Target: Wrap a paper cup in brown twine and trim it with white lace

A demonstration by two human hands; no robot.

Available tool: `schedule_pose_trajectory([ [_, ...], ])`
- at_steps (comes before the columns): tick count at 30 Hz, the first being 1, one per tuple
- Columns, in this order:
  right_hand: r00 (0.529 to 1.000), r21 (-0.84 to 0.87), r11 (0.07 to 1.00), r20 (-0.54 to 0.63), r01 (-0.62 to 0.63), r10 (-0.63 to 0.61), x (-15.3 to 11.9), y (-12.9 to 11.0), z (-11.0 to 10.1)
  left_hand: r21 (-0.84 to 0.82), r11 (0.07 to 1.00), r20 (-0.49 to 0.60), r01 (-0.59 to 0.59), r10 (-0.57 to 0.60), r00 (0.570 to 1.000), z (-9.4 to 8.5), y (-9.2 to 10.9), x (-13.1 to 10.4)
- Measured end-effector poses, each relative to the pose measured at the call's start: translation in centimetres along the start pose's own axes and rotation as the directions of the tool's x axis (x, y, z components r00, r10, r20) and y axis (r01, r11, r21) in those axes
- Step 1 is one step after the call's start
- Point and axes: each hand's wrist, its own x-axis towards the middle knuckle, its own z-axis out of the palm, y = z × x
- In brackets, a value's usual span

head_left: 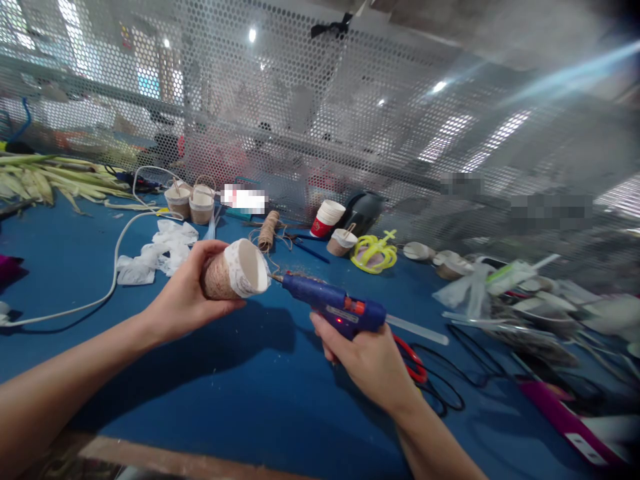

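My left hand [193,293] is wrapped round a paper cup [225,272] covered in brown twine, with white lace at its rim. The cup lies tilted on its side in the air, its mouth facing right. A blue hot glue gun [333,303] is in my right hand [367,357], its red light lit and a clear glue stick [417,329] jutting from its back. Close to the cup's lace rim is the gun's nozzle; whether they touch I cannot tell. Bunched white lace [163,250] lies on the table left of the cup.
Behind stand small twine-covered cups [201,205], a twine spool [269,230], stacked paper cups [327,218] and a yellow crown [375,253]. Plastic bags and glue sticks [470,293] clutter the right. A white cord [117,253] crosses the left of the blue table [225,400]; black cable [450,393] coils right.
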Motion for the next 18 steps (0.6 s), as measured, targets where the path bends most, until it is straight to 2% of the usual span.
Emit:
schedule_pose_trajectory([
  [3, 0.995, 0.173, 0.981, 0.048, -0.092, 0.085, 0.1, -0.5, -0.2, -0.015, 1.0, -0.017, 0.005, -0.006, 1.0, 0.0, 0.0, 0.0],
  [5, 0.985, 0.358, 0.92, 0.12, -0.16, 0.125, 0.2, -0.7, -0.2, -0.044, 0.999, -0.013, 0.027, -0.027, 1.0, 0.1, 0.1, 0.0],
  [9, 0.928, 0.675, 0.642, 0.319, -0.365, 0.192, 0.8, -0.4, 0.1, -0.179, 0.977, 0.1, 0.111, -0.095, 0.991, 0.2, 0.2, -0.2],
  [12, 0.894, 0.761, 0.471, 0.392, -0.447, 0.214, 1.2, -0.1, 0.5, -0.276, 0.94, 0.202, 0.199, -0.146, 0.968, 0.2, 0.4, -0.3],
  [18, 0.853, 0.822, 0.236, 0.477, -0.518, 0.21, 1.7, 0.3, 1.1, -0.359, 0.893, 0.288, 0.271, -0.17, 0.942, 0.3, 0.5, -0.6],
])
